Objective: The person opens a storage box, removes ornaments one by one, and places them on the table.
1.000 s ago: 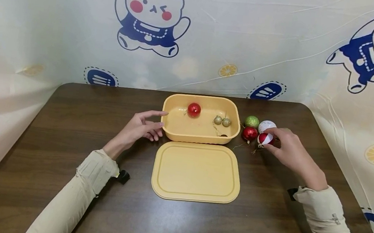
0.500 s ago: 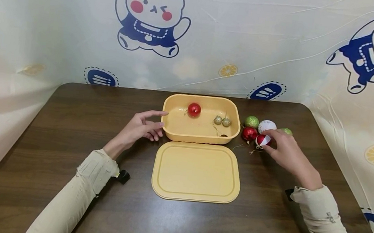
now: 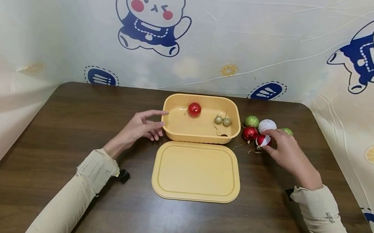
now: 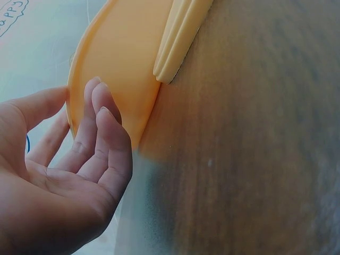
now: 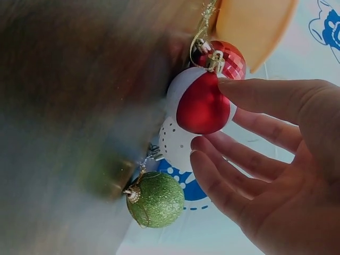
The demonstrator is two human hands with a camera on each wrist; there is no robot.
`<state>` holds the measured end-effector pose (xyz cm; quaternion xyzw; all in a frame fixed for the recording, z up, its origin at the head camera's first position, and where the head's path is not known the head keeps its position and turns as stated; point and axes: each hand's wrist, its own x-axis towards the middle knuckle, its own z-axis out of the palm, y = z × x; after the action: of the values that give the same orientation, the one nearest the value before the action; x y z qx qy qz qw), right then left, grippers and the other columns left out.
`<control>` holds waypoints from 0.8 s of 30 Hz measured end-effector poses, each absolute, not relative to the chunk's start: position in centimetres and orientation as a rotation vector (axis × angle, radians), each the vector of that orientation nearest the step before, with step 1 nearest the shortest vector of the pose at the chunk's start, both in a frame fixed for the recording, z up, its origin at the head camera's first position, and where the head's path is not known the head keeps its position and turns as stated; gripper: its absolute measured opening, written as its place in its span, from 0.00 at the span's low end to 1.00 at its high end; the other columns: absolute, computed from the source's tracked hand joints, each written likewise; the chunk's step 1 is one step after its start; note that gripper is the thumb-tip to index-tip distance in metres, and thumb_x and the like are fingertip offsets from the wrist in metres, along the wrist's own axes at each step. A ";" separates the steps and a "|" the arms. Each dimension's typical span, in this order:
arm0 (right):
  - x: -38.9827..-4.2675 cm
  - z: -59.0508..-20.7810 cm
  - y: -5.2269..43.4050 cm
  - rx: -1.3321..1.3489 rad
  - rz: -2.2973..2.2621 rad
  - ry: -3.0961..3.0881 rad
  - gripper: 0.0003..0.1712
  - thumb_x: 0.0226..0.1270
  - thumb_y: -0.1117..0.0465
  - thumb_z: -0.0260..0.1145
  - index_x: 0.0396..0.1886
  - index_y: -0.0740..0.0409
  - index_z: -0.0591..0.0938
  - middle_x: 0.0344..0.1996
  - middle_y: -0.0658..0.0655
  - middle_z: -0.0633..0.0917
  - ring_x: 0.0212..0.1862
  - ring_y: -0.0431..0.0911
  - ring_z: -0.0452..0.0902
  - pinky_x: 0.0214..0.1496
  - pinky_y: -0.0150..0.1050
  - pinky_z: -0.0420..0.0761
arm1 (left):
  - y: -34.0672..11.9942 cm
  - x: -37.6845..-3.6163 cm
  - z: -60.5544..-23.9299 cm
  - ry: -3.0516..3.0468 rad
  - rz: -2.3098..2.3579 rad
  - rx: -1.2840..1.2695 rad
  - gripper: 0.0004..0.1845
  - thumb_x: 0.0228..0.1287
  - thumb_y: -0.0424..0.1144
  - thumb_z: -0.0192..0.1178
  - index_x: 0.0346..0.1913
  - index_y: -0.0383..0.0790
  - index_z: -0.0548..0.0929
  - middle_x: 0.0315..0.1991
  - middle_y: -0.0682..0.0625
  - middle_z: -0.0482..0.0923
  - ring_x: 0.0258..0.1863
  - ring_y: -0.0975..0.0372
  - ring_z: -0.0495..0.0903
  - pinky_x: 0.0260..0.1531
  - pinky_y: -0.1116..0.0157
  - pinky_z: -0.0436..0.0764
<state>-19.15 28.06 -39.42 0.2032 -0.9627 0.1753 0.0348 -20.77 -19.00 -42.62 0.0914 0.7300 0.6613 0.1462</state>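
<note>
At the left end of a yellow box (image 3: 202, 138), my left hand (image 3: 141, 126) touches the rim with relaxed fingers. The left wrist view shows that hand (image 4: 69, 159) against the box wall (image 4: 122, 58). To the box's right, my right hand (image 3: 286, 153) holds a red-and-white Christmas bauble (image 3: 262, 140) by thumb and fingers. In the right wrist view the thumb tip presses on this bauble (image 5: 204, 106), near its gold cap. Close around it lie a faceted red bauble (image 3: 249, 134), a white dotted bauble (image 3: 267, 126) and a green glitter bauble (image 3: 251, 122).
Inside the box are a red bauble (image 3: 194, 109) and small gold baubles (image 3: 226, 122). Its yellow lid (image 3: 197, 172) lies flat in front of it. A second green bauble (image 3: 287, 131) sits behind my right hand. Printed cloth (image 3: 209, 38) hangs behind the table.
My right hand has shifted slightly left with the red-and-white bauble, closer to the other baubles, and the second green bauble now shows behind it. The left hand has stayed still.
</note>
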 end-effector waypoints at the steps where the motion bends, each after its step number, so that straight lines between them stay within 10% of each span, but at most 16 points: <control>1: -19.1 -39.4 28.1 0.621 0.538 -2.958 0.20 0.58 0.69 0.74 0.50 0.69 0.82 0.47 0.70 0.84 0.50 0.64 0.77 0.55 0.63 0.77 | -19.0 -20.8 -42.6 2.102 1.904 0.264 0.29 0.68 0.42 0.65 0.69 0.39 0.72 0.28 0.40 0.84 0.24 0.56 0.83 0.26 0.61 0.85; 24: -18.9 -39.3 27.8 0.612 0.478 -2.941 0.19 0.58 0.69 0.73 0.49 0.68 0.82 0.47 0.70 0.83 0.51 0.64 0.77 0.55 0.64 0.76 | -19.0 -20.8 -42.6 2.105 1.903 0.271 0.28 0.69 0.40 0.64 0.69 0.38 0.71 0.28 0.39 0.84 0.24 0.56 0.83 0.25 0.61 0.85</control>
<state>-18.88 27.84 -39.33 0.2011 -0.9656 0.1568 0.0499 -20.82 -19.00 -42.63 0.0942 0.7308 0.6604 0.1449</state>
